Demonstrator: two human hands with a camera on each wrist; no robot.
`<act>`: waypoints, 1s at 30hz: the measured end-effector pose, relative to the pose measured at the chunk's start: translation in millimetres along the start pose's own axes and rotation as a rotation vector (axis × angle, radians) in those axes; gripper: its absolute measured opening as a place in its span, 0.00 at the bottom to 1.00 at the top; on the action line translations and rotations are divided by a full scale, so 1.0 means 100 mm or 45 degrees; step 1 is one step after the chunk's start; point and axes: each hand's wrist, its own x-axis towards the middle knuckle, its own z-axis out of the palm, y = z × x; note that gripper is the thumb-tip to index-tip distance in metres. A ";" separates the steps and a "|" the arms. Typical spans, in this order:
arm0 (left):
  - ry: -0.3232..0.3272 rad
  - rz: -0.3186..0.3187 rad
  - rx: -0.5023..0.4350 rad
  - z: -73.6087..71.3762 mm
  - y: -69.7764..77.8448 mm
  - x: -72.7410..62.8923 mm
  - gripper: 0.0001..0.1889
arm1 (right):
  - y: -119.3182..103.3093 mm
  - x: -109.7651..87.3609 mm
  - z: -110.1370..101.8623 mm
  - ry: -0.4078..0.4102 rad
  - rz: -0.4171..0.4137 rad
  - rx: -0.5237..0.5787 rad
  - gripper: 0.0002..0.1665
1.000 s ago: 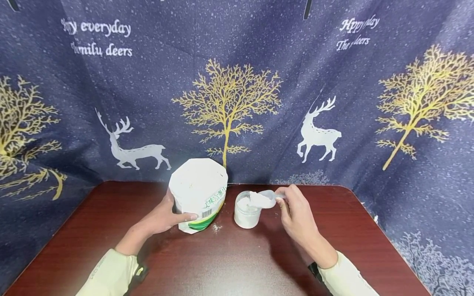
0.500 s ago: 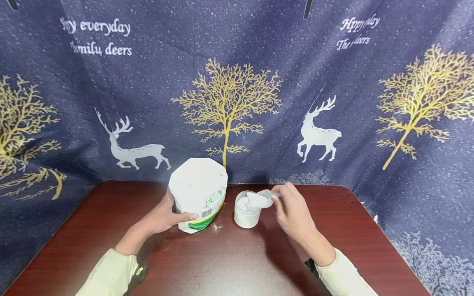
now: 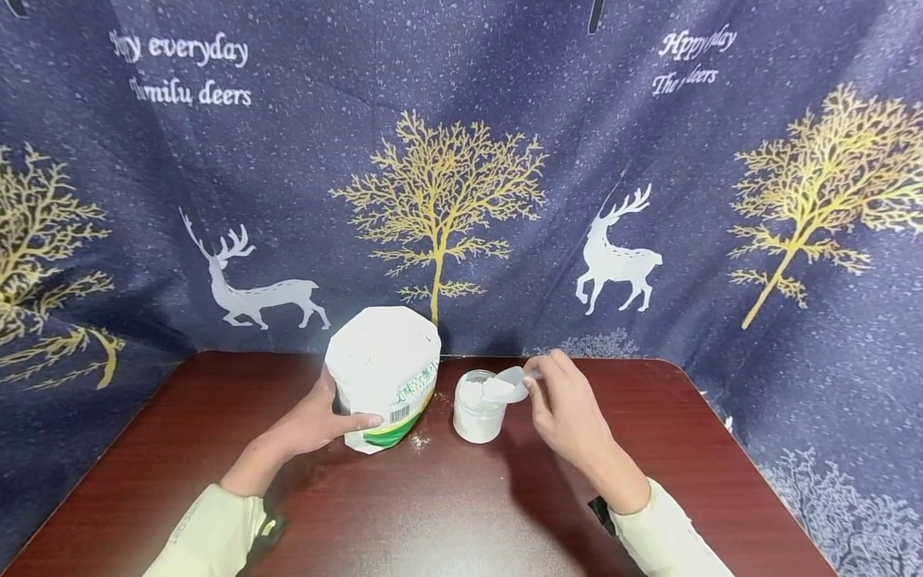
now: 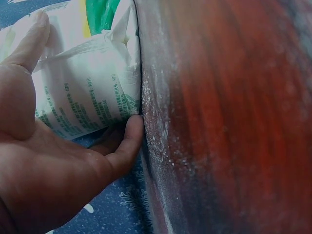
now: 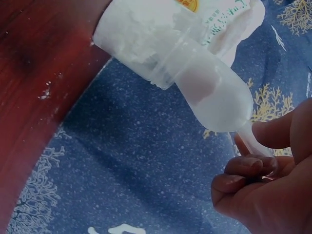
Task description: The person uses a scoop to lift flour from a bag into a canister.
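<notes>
A white flour bag (image 3: 382, 361) with green print stands upright on the table. My left hand (image 3: 310, 421) holds its left side, the thumb lying across the front; in the left wrist view, fingers (image 4: 127, 146) bend along the bag's lower edge. Right of the bag, a clear jar (image 3: 479, 421) holds white flour almost to its mouth. With my right hand (image 3: 570, 409) I pinch the handle of a translucent scoop (image 3: 513, 386). Flour fills the scoop's front part, which lies over the jar's mouth. The right wrist view shows the scoop (image 5: 214, 97) reaching into the jar's opening.
Spilled flour (image 3: 421, 441) dots the brown table (image 3: 433, 513) between bag and jar. Behind the table's far edge hangs a dark blue cloth (image 3: 469, 64) printed with deer and golden trees.
My right hand has shifted a little left, bringing the loaded scoop further over the jar. My left hand stays on the bag. The head view has shifted very slightly.
</notes>
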 end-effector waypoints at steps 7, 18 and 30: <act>-0.005 -0.001 0.011 -0.01 0.00 -0.01 0.64 | -0.06 0.08 0.01 -0.020 -0.008 -0.035 0.07; -0.004 0.043 -0.011 -0.01 0.00 0.02 0.65 | -0.14 0.21 -0.02 -0.135 0.043 -0.066 0.03; -0.001 0.016 0.004 -0.01 0.03 -0.01 0.64 | -0.20 0.34 -0.04 -0.170 0.024 -0.091 0.03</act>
